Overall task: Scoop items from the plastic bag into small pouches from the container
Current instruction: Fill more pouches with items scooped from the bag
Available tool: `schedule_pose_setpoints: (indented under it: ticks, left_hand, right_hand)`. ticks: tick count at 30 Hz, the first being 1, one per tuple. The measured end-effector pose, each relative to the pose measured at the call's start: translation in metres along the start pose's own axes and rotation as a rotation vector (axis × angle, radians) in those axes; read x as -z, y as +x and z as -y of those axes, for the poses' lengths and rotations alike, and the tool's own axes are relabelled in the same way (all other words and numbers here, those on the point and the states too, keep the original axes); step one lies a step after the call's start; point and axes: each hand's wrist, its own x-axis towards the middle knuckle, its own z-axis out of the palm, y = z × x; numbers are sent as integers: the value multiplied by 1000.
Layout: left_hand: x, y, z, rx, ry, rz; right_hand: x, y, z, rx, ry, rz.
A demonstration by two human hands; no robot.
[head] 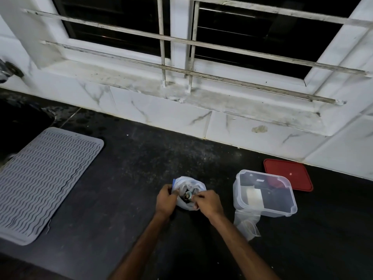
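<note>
A white plastic bag [188, 186] stands on the black counter [125, 178], its mouth open and small dark items visible inside. My left hand [166, 199] pinches the bag's left rim. My right hand [207, 202] pinches the right rim, pulling the mouth apart. To the right stands a clear plastic container [266, 207] with no lid on, holding a white pad and dark contents. A small clear pouch [247, 225] lies crumpled against the container's front left corner.
A red lid [288, 174] lies flat behind the container near the tiled wall. A grey ribbed mat [44, 182] covers the counter's left side, next to a dark sink [18, 126]. A barred window ledge [181, 85] runs along the back.
</note>
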Motion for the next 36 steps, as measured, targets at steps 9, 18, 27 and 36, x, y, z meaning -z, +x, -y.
schedule_pose_setpoints:
  ticks: [9, 18, 27, 36]
  left_hand:
    - [-5, -6, 0, -20, -58, -25]
    - [-12, 0, 1, 101, -200, 90]
    - [-17, -6, 0, 166, -246, -85]
    - [-13, -16, -7, 113, -274, -95]
  right_hand:
    - [1, -6, 2, 223, -532, -141]
    - [0, 6, -9, -100, 149, 98]
    - [10, -3, -12, -35, 220, 148]
    - [28, -16, -6, -68, 338, 212]
